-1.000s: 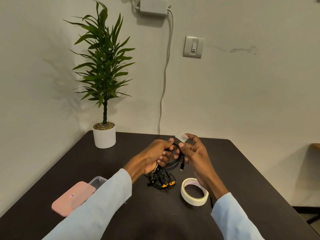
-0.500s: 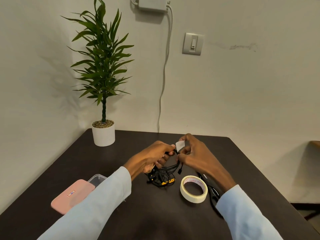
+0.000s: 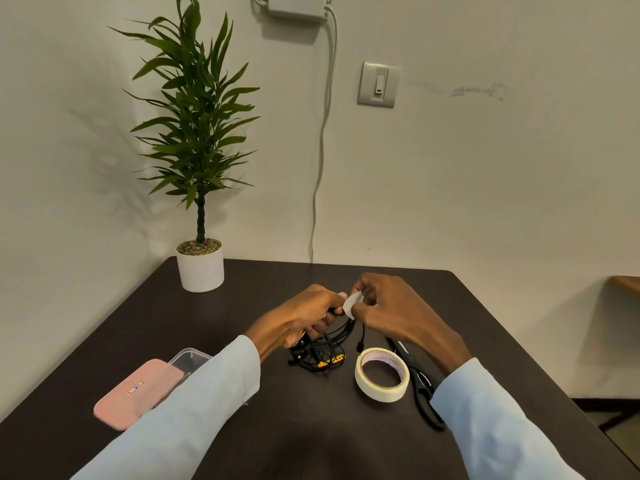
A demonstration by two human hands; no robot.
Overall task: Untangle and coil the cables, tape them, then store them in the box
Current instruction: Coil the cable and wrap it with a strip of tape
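Centrally, over the dark table (image 3: 467,306): both hands raised just above the surface, working one bundle of black cables (image 3: 341,336).

Left hand (image 3: 299,318): fingers curled round the gathered strands of the cable bundle, gripping it near the top. Loops hang down from the grip to the tabletop.

Right hand (image 3: 391,308): thumb and fingertips pinch a short piece of cream tape (image 3: 351,304), held against the strands right beside the left hand's fingers. How far the tape is wrapped round the cables, cannot tell; the fingers cover it.

Below the hands: the loose lower part of the cable bundle lies on the table, a tangle of black loops with a yellow-marked bit (image 3: 332,361) among them. One black connector end (image 3: 360,346) dangles free just below the right hand.

Masking tape roll (image 3: 382,379): lying flat, near side of the cable pile, just to its right. Black scissors (image 3: 417,379): flat on the table just beside the roll, on its right, partly hidden under the right sleeve (image 3: 491,420).

Clear plastic box (image 3: 188,358): left part of the table, well apart from the cables, mostly hidden by the left sleeve (image 3: 194,417). Pink lid (image 3: 138,393) lies across it, askew, box corner showing past it.

Far left corner of table: potted plant (image 3: 199,161) in a white pot, upright. Wall behind: light switch (image 3: 380,84), a white adapter (image 3: 296,6) with a cord running down behind the table.
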